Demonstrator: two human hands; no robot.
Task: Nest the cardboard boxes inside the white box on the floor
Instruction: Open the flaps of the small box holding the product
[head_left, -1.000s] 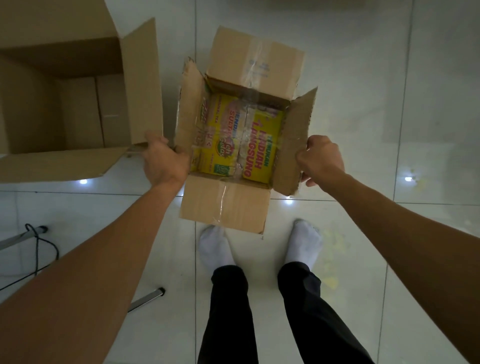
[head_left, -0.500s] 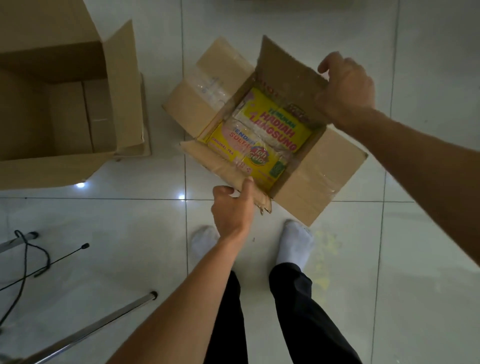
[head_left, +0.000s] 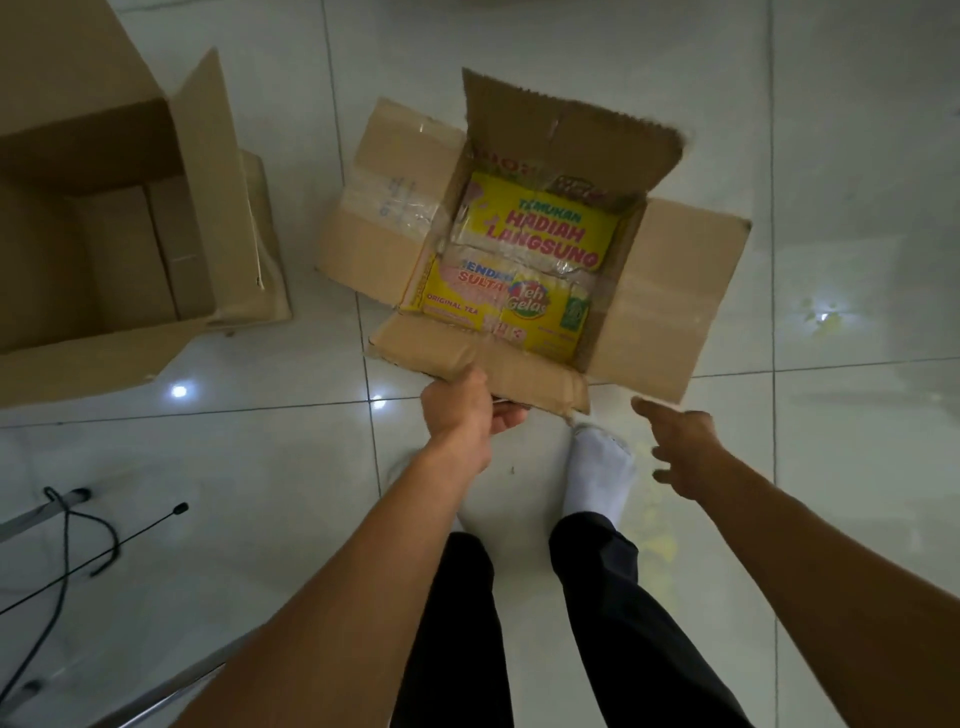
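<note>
A small open cardboard box (head_left: 670, 291) hangs over the tiled floor ahead of my feet, its four flaps spread out. Its inner bottom shows a yellow printed tea label (head_left: 524, 265). My left hand (head_left: 462, 405) grips the near flap of this box at its left end. My right hand (head_left: 680, 441) is off the box, fingers spread, just below the right flap's near corner. A large open cardboard box (head_left: 98, 223) stands at the left with nothing visible inside. No white box is in view.
Glossy white floor tiles (head_left: 831, 156) surround the boxes. My two feet in white socks (head_left: 602, 467) stand just behind the small box. A metal stand leg with black cables (head_left: 78, 525) lies at the lower left.
My right hand let go of the far flap and dropped to the near right side, open. The small box turned a little and my left hand kept its hold on the near flap.
</note>
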